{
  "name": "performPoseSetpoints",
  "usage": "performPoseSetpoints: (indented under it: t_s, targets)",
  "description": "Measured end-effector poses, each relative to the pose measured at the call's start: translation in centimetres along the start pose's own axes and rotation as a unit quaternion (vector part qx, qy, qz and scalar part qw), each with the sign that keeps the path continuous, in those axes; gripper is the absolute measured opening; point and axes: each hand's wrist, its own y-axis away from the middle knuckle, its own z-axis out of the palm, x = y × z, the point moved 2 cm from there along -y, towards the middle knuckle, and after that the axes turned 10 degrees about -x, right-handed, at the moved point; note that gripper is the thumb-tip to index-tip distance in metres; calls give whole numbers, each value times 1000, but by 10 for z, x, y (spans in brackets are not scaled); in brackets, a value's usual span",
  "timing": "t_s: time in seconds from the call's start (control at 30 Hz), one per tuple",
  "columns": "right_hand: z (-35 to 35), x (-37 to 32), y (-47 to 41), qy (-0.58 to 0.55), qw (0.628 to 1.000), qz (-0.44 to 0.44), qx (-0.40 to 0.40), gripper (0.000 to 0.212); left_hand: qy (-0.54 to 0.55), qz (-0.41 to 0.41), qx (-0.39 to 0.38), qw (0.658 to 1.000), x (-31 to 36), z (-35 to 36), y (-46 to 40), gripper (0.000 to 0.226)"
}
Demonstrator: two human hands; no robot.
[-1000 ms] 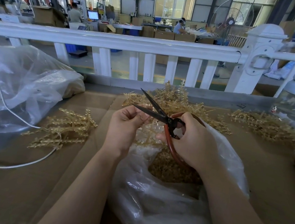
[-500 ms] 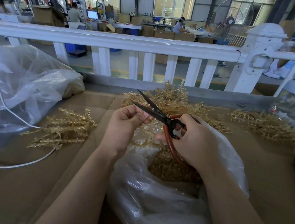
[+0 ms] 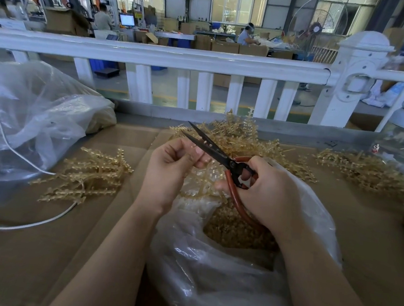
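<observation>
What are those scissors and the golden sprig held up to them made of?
The scissors: blades look like dark, matte steel; handle loops seem coated in smooth reddish rubber or plastic. The sprig pinched by the left hand: probably translucent amber plastic, judging by its regular moulded nubs and glassy shine.

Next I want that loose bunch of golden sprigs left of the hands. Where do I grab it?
I'd take the golden sprigs across their dense middle, from above: they lie flat on the cardboard, and a white cord crosses their left end.
</observation>
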Motion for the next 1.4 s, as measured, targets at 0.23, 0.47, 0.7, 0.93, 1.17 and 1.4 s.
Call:
performPoseSetpoints:
  t_s: [0.23, 0.47, 0.7, 0.93, 1.17, 1.4]
  targets:
    - [2, 4, -2, 9, 1000, 4, -12, 66, -32, 10, 25, 999, 1, 1, 2, 11]
    - [2, 3, -2, 18, 1000, 3, -4, 63, -16, 8, 19, 1000, 2, 1, 2, 18]
    - [4, 6, -3, 6, 1000, -17, 9, 65, 3, -3, 19, 1000, 0, -1, 0, 28]
    - [3, 4, -3, 6, 1000, -13, -3, 74, -4, -12, 25, 1000, 3, 0, 0, 26]
    - [5, 6, -3, 2, 1000, -5, -14, 76, -30, -9, 17, 999, 3, 2, 1, 21]
    - [4, 5, -1, 2, 1000, -22, 4, 69, -34, -1, 13, 999, 5, 3, 1, 27]
